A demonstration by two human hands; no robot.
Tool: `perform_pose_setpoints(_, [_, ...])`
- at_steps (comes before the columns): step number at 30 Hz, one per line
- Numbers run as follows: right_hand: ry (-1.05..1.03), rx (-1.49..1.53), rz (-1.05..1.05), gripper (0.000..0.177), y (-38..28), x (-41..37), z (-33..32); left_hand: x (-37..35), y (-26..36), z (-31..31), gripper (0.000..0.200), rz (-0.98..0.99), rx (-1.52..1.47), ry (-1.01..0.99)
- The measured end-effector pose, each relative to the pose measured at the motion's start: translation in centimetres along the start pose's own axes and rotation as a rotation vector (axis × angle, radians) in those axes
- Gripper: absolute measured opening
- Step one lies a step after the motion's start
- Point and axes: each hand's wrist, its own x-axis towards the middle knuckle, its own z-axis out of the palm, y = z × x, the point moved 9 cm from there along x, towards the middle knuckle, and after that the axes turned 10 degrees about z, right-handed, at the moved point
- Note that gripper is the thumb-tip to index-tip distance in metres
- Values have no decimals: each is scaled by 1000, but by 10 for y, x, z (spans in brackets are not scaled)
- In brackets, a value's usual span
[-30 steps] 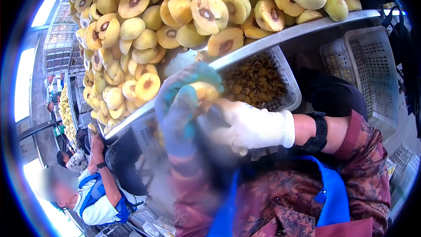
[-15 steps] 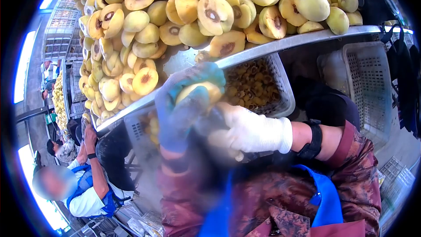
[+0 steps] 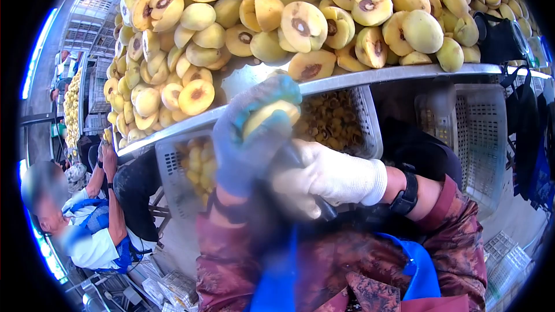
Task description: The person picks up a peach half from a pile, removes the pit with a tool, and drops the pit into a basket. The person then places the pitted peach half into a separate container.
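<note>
My left hand, in a blue-grey and teal glove, is wrapped round a yellow fruit half near the table's metal edge. Close beside it on the right, my right hand, in a white knit glove, is closed round a dark handle. The rest of that tool is blurred between the hands. Halved yellow fruit with brown centres is heaped on the metal table just beyond them.
Below the table edge stand a crate of yellow pieces and a crate of small brownish pieces. Perforated crates are at the right. A co-worker sits at the left. A black strapped item lies at the upper right.
The view has shifted, so the table and fruit appear lower. Both hands stay close together round the fruit and the tool. The co-worker's head and arms appear further left.
</note>
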Motion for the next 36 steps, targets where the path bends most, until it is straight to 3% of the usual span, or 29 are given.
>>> perform_pose_setpoints(6, [189,-255,6,16,-6,-3,-5,9,6,4,28,-115,-26,-98])
perform_pose_setpoints(8, [142,-253,11,16,-2,-4,-3,4,-3,5,29,-245,-117,-102])
perform_pose_setpoints(12, [4,-131,-28,14,8,-5,1,1,-6,8,33,-278,-161,-203])
perform_pose_setpoints(15, [-163,85,123,16,18,-16,14,-8,-8,13,36,-437,-236,-201])
perform_pose_setpoints(20, [-425,323,180,20,12,-31,36,-8,0,24,35,-244,-524,-32])
perform_pose_setpoints(23, [-236,162,117,13,3,-26,25,1,8,20,35,-77,-393,100])
perform_pose_setpoints(25, [258,-695,-221,24,-33,-25,13,4,3,4,41,5,-151,168])
perform_pose_setpoints(26, [420,-1077,-361,34,-30,-21,10,2,-7,-4,45,-109,-337,286])
perform_pose_setpoints(27, [419,-953,-231,37,-23,-18,1,-1,-16,-11,50,-206,-526,430])
perform_pose_setpoints(29, [592,-1120,-264,36,-33,-19,-10,-9,1,-46,49,-100,-299,552])
perform_pose_setpoints(30, [642,-1379,-386,30,-37,-19,-14,-10,4,-58,51,-84,-396,493])
perform_pose_setpoints(31, [693,-1590,-356,21,-35,-18,-21,-24,16,-85,52,23,-192,496])
perform_pose_setpoints(32, [852,-1843,-211,16,-26,-12,-39,-38,15,-120,54,-65,-161,610])
perform_pose_setpoints(33, [853,-1893,-40,14,-16,-4,-66,-46,42,-136,54,84,163,492])
perform_pose_setpoints(34, [868,-1946,-28,14,-14,-8,-71,-44,80,-143,54,84,924,246])
perform_pose_setpoints(36, [890,-2007,-68,13,-15,-13,-67,-61,76,-211,48,-19,1236,252])
